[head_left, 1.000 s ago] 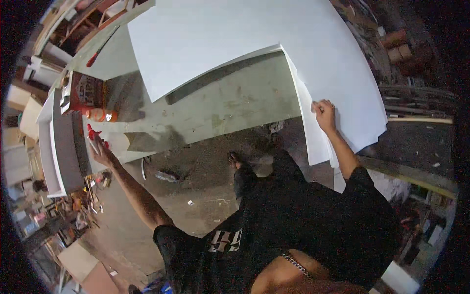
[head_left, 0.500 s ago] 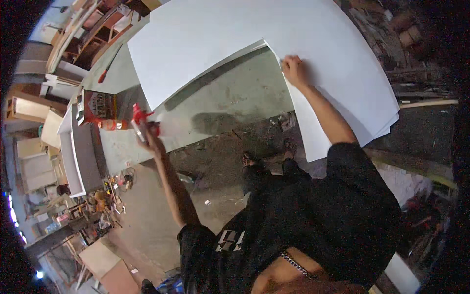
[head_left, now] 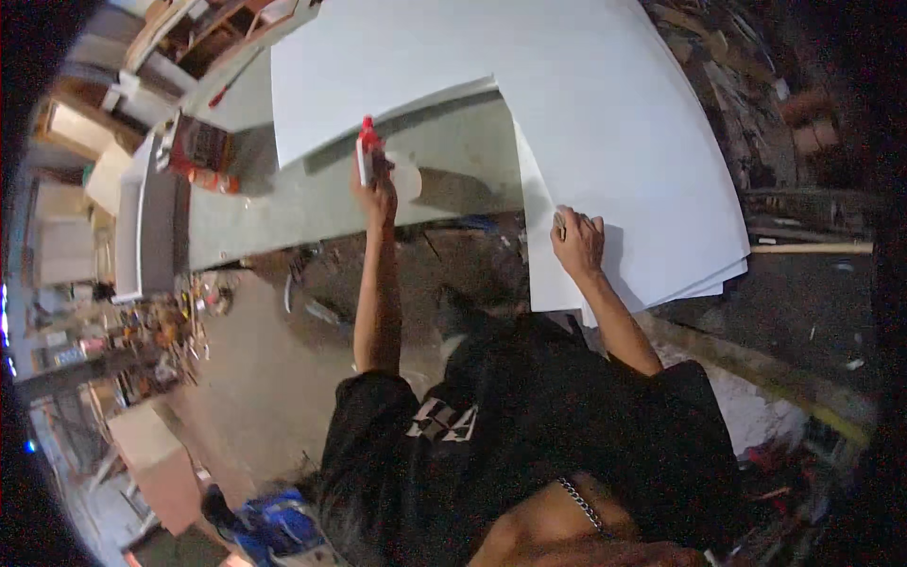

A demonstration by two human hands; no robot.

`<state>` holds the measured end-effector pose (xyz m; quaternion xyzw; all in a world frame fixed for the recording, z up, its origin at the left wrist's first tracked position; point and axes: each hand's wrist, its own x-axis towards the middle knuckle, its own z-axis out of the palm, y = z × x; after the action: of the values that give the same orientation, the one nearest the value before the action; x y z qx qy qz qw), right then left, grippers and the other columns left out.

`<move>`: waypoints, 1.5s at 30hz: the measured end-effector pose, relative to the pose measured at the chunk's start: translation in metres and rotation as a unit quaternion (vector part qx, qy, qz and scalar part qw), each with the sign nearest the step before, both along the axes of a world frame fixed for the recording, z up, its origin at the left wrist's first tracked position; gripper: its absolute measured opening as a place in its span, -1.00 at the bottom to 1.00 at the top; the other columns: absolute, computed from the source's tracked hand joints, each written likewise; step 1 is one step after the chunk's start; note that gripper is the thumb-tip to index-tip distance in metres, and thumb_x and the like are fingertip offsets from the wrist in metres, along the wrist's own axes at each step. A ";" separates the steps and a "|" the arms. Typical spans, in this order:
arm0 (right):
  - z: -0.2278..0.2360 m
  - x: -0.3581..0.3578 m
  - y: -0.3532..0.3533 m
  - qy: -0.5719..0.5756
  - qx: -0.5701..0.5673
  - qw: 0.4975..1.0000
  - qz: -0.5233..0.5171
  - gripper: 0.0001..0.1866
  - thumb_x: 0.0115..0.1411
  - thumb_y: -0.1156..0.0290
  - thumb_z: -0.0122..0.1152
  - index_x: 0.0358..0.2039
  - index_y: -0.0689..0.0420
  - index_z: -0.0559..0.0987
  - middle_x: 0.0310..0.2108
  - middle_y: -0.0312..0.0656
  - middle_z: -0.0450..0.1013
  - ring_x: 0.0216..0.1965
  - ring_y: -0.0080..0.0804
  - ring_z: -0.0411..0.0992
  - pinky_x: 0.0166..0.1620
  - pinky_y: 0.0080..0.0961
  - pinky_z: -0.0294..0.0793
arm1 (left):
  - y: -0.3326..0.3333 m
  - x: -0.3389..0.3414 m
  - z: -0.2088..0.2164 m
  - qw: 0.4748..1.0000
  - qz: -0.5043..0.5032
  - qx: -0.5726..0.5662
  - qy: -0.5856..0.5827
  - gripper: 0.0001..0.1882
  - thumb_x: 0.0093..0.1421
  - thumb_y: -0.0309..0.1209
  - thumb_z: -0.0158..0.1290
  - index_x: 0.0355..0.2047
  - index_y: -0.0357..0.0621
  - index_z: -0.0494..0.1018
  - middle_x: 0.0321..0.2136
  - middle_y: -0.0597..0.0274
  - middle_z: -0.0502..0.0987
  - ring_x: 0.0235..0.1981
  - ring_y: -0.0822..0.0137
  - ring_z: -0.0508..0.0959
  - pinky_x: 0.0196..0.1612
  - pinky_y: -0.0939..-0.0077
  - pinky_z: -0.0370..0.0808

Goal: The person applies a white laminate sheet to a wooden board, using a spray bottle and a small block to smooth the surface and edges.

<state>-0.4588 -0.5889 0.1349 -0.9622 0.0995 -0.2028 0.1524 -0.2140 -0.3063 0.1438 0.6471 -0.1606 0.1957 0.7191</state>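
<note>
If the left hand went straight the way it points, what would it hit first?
Likely the white sheet ahead of the red-topped item in the left hand, but height is unclear; it might pass above.

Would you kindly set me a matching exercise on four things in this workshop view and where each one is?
1. Red-topped bottle
2. Dark red box
3. Slender red-handled tool
4. Large white flat sheet

A. Under the right hand
B. Lying just beyond the box
C. Held in the left hand
D. Beside an orange bottle

Pairs: 1-C, 2-D, 3-B, 4-A.
</note>
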 end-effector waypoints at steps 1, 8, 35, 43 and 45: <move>-0.001 0.002 -0.004 0.003 -0.005 1.000 0.001 -0.87 0.07 0.43 0.25 -0.37 0.07 0.49 -0.46 -0.23 0.51 -0.34 -0.25 0.49 -0.22 -0.22 0.24 | -0.005 -0.004 0.009 0.998 -0.002 0.062 0.012 -0.52 0.28 -0.15 0.09 0.04 -0.27 0.42 -0.30 0.24 0.55 -0.39 0.47 0.51 -0.34 0.51 0.46; -0.015 0.069 -0.007 0.012 -0.061 0.998 0.010 -0.91 0.12 0.37 0.22 -0.49 0.05 0.52 -0.54 -0.19 0.51 -0.47 -0.19 0.47 -0.26 -0.26 0.20 | 0.009 0.014 0.004 0.999 0.031 0.022 -0.025 -0.72 0.36 -0.37 -0.01 -0.01 -0.28 0.45 -0.30 0.14 0.57 -0.53 0.43 0.54 -0.51 0.53 0.47; -0.022 0.179 -0.004 0.076 -0.158 0.981 -0.082 -0.86 0.12 0.30 0.26 -0.53 -0.01 0.53 -0.65 -0.34 0.43 -0.59 -0.32 0.38 -0.26 -0.34 0.17 | 0.046 0.025 0.024 0.987 -0.066 0.148 -0.005 -0.43 0.04 -0.44 0.18 0.11 -0.26 0.38 -0.06 -0.03 0.53 -0.21 0.07 0.62 -0.34 0.31 0.60; -0.020 0.183 -0.003 0.092 -0.176 0.974 -0.105 -0.86 0.14 0.33 0.22 -0.54 0.00 0.52 -0.68 -0.31 0.40 -0.60 -0.31 0.37 -0.26 -0.32 0.17 | 0.047 0.022 0.023 0.986 -0.092 0.137 -0.013 -0.44 0.07 -0.41 0.16 0.11 -0.27 0.38 -0.07 -0.05 0.53 -0.21 0.08 0.62 -0.29 0.35 0.60; -0.021 0.195 -0.001 0.082 -0.184 0.974 -0.108 -0.87 0.14 0.34 0.20 -0.55 -0.02 0.51 -0.69 -0.32 0.38 -0.61 -0.33 0.36 -0.26 -0.33 0.17 | 0.047 0.021 0.022 0.987 -0.097 0.129 -0.012 -0.45 0.07 -0.41 0.16 0.10 -0.28 0.40 -0.08 -0.05 0.53 -0.23 0.08 0.63 -0.29 0.35 0.60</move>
<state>-0.2633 -0.5894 0.1144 -0.9707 0.1759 -0.1531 -0.0587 -0.1929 -0.2596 0.1659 0.7137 -0.2549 0.1107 0.6430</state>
